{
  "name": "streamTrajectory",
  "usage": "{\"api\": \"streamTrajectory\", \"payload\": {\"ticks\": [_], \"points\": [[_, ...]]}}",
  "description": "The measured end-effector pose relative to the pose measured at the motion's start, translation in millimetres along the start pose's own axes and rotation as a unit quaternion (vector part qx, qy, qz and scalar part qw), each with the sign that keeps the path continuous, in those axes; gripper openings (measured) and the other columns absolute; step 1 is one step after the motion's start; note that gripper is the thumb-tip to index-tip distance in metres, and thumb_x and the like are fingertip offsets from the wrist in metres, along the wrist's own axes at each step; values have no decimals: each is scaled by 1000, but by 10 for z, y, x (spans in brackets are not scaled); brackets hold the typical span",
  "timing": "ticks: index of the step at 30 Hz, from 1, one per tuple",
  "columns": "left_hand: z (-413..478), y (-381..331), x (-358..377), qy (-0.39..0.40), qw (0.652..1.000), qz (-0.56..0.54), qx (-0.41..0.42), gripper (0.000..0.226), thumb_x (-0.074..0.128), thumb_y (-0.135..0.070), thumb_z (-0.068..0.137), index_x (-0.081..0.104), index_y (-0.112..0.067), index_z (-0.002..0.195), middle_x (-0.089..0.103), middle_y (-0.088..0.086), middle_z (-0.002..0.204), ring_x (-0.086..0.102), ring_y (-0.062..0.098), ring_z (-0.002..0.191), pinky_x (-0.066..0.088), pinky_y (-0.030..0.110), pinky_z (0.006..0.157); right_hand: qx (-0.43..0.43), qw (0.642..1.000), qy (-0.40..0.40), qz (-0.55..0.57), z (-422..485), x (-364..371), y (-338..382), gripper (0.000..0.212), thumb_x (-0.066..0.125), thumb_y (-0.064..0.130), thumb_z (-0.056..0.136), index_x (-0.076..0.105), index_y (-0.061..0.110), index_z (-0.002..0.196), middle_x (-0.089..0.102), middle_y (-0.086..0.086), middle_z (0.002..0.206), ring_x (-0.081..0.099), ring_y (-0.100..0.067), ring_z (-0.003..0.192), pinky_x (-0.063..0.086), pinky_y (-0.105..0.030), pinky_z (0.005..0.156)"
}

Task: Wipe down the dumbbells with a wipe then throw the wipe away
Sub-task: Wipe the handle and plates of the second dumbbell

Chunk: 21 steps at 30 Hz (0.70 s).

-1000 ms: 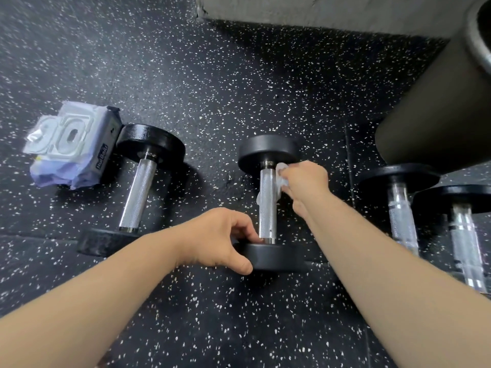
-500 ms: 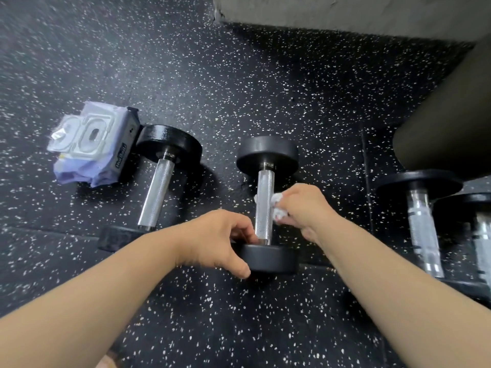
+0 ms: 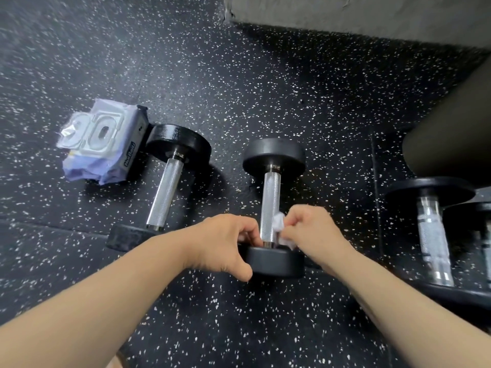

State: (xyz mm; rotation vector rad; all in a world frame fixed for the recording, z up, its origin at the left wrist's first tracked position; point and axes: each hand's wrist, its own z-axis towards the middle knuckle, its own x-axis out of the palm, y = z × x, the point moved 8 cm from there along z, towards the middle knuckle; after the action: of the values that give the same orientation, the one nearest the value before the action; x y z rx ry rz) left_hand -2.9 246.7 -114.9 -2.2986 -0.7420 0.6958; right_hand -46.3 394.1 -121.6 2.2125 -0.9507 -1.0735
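A black dumbbell [image 3: 270, 197] with a knurled chrome handle lies on the speckled rubber floor in the middle. My left hand [image 3: 220, 245] grips its near head, thumb on the rim and fingers curled over the inner side. My right hand [image 3: 310, 232] holds a crumpled white wipe [image 3: 279, 221] pressed against the lower right side of the handle, just above the near head. A second dumbbell [image 3: 166, 192] lies to the left. Two more dumbbells [image 3: 433, 232] lie at the right edge.
A purple pack of wipes [image 3: 102, 144] with a clear lid sits left of the second dumbbell, touching its far head. A dark cylinder [image 3: 451, 134], perhaps a bin or roller, stands at the right. A grey wall base [image 3: 345, 14] runs along the top.
My right hand has slid the wipe down the handle, from near the far head to just above the near head. My left hand has kept its grip on the near head.
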Motion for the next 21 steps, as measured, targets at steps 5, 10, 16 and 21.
{"api": "streamTrajectory", "payload": {"ticks": [5,10,16,21], "points": [[-17,14,2,2,1000,11,-8,40,72,-24,50,60,-32,87,66,-10,81,48,5,55,41,21,55,50,996,71,38,31,87,-46,31,67,-8,74,55,15,58,55,-1,63,52,-14,61,44,-24,55],[-44,57,-11,13,999,10,-29,40,72,-18,54,56,-33,88,68,-10,91,46,0,50,39,19,50,116,961,-20,252,482,18,15,13,60,-5,87,57,7,84,69,-16,92,69,-25,85,57,-43,86],[-87,15,5,22,998,56,-33,48,73,-23,60,51,-43,98,64,-21,106,51,2,76,40,25,68,147,865,35,478,570,261,-32,19,53,3,94,57,1,113,71,-10,81,68,-22,86,56,-41,84],[-102,-97,24,22,985,166,-44,68,83,-48,60,40,-54,113,52,-24,120,35,19,114,37,35,99,146,850,79,499,506,346,-13,33,42,-1,94,58,-6,122,74,-20,92,71,-22,85,55,-32,70]]}}
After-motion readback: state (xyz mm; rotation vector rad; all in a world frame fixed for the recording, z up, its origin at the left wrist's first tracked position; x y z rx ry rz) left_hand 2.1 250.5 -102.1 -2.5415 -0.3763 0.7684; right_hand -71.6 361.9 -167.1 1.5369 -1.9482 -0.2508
